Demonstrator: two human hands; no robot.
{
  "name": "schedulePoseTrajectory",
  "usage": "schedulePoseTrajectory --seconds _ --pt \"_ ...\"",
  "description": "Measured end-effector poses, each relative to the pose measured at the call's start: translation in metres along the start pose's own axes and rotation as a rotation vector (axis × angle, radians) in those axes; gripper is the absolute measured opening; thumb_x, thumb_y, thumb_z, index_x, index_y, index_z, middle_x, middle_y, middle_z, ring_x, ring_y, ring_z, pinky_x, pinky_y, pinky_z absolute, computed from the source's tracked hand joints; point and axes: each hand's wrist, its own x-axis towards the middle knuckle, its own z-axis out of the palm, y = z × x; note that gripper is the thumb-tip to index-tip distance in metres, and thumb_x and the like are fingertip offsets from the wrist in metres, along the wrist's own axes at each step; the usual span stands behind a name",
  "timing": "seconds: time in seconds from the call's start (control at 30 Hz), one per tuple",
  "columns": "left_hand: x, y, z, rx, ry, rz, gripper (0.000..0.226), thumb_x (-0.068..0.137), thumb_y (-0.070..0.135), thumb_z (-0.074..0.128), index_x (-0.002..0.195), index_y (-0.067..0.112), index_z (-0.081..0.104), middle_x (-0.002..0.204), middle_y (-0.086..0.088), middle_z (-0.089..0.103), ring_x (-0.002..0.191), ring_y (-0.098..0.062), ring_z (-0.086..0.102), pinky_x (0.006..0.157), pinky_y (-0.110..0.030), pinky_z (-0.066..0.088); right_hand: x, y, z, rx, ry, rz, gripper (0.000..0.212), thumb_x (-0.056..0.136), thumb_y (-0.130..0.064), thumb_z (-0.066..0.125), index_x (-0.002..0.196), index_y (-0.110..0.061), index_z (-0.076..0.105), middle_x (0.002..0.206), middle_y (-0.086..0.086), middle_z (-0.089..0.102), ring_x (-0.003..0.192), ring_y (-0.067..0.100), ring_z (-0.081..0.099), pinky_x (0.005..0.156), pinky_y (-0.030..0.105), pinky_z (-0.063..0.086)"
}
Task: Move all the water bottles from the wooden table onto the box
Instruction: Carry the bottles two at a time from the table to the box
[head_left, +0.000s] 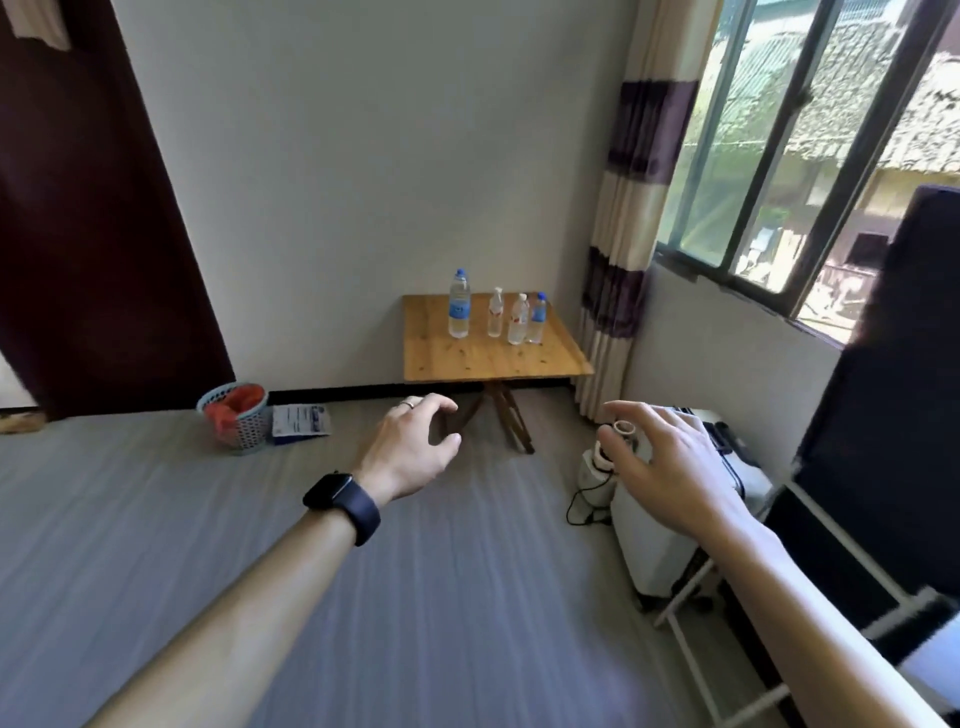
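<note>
Four clear plastic water bottles (459, 306) stand upright on a square wooden table (467, 361). The left hand (410, 447) and right hand (660, 467) hover empty.

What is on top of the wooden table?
Four bottles stand upright on the table: a tall bottle, two white-capped bottles, and a small blue-capped bottle partly hidden behind one.

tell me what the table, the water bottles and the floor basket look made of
Table: wood, likely light varnish; plank seams, grain and knots show. Water bottles: clear, glossy plastic by the look; see-through walls, blue or white caps. Basket: probably moulded plastic; pale blue openwork wall.
</note>
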Motion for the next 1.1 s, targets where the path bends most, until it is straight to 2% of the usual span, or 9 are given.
schedulePoseTrajectory --seconds 0.2,0.37,0.63,0.8,0.93,1.1 --pt "0.142 -0.006 0.043 -0.069 -0.036 0.001 0.037 0.089 0.032 0.066 0.125 0.025 0.061 0.125 0.001 0.062 0.121 -0.018 0.056 0.102 -0.031 0.043 0.108 0.050 0.030 0.039 0.006 0.072 0.039 0.096 -0.052 0.056 0.132 -0.041 0.060 0.136 -0.012 0.061 0.134 0.015 0.040 0.100 0.023 0.029" --pt "0.238 -0.005 0.084 -0.055 -0.135 0.047 0.037 0.090 0.029 0.067 0.126 0.023 0.061 0.122 0.000 0.062 0.118 -0.014 0.056 0.091 -0.015 0.033 0.185 0.098 0.060 0.073 0.023 0.130 0.039 0.096 -0.052 0.055 0.133 -0.041 0.058 0.136 -0.012 0.059 0.133 0.014 0.040 0.098 0.023 0.029" --pt "0.403 -0.017 0.157 -0.009 -0.185 0.039 0.036 0.090 0.029 0.066 0.126 0.025 0.061 0.127 0.001 0.062 0.123 -0.014 0.054 0.099 -0.018 0.035 0.330 0.188 0.143 0.170 -0.018 0.166 0.039 0.095 -0.049 0.058 0.132 -0.037 0.060 0.125 -0.009 0.064 0.125 0.020 0.051 0.102 0.030 0.039" --pt "0.508 -0.022 0.183 0.017 -0.166 -0.016 0.035 0.092 0.031 0.064 0.126 0.026 0.059 0.129 0.001 0.061 0.126 -0.015 0.052 0.102 -0.021 0.035 0.435 0.234 0.183 0.207 -0.083 0.157 0.038 0.097 -0.045 0.058 0.133 -0.036 0.060 0.131 -0.010 0.063 0.127 0.018 0.049 0.107 0.031 0.037" --pt "0.575 -0.036 0.201 0.024 -0.155 -0.065 0.036 0.093 0.032 0.064 0.128 0.026 0.059 0.130 0.001 0.060 0.126 -0.015 0.052 0.099 -0.021 0.035 0.516 0.256 0.210 0.197 -0.150 0.126 0.040 0.096 -0.048 0.055 0.135 -0.036 0.058 0.133 -0.010 0.062 0.129 0.020 0.047 0.106 0.029 0.036" --pt "0.661 -0.071 0.232 -0.003 -0.171 -0.122 0.037 0.093 0.032 0.064 0.129 0.025 0.058 0.131 0.000 0.060 0.126 -0.017 0.053 0.103 -0.027 0.040 0.606 0.278 0.252 0.199 -0.199 0.099 0.045 0.095 -0.052 0.054 0.137 -0.034 0.056 0.136 -0.009 0.061 0.130 0.020 0.049 0.107 0.032 0.039"
